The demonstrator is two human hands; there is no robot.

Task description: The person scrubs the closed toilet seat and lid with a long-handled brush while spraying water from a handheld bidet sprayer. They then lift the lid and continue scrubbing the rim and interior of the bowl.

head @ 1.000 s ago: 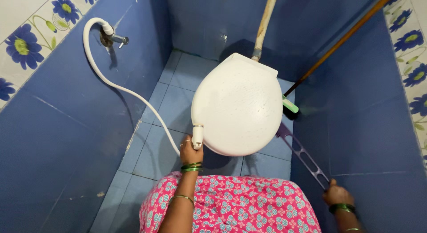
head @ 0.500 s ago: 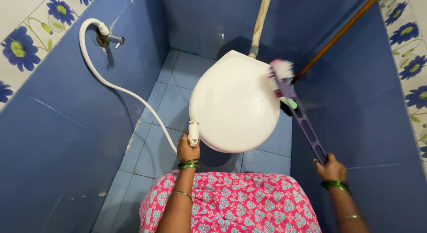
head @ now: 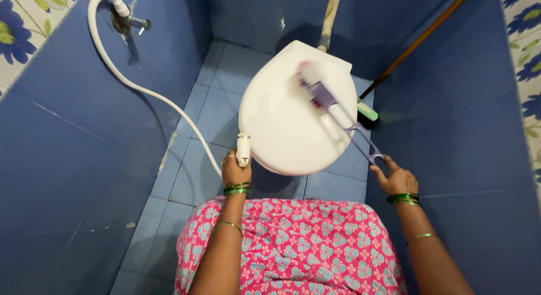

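The closed white toilet lid (head: 293, 117) sits in the middle of a narrow stall, and everything else lies around it. At the lid's near left edge the left hand (head: 235, 171) is closed around a small white spray nozzle (head: 243, 149), held upright and just touching or nearly touching the lid's rim. A white hose (head: 141, 91) runs from the nozzle away to the left of the lid, curving up to a metal tap (head: 134, 23) on the blue wall (head: 73, 160). At the lid's near right edge the right hand (head: 394, 179) grips the end of a purple long-handled brush (head: 344, 123); the handle slants across the lid, and the bristle head, blurred, rests on the far part of the lid's top. The two hands are well apart, one on each side of the lid. Just right of the lid a green and black broom head (head: 367, 114) stands on the blue tiled floor (head: 225, 86), its brown stick leaning up toward the far right corner. Beyond the lid a pale pipe (head: 329, 19) rises against the back wall. Nearer than the lid, a pink flowered garment (head: 293, 244) fills the bottom of the view.
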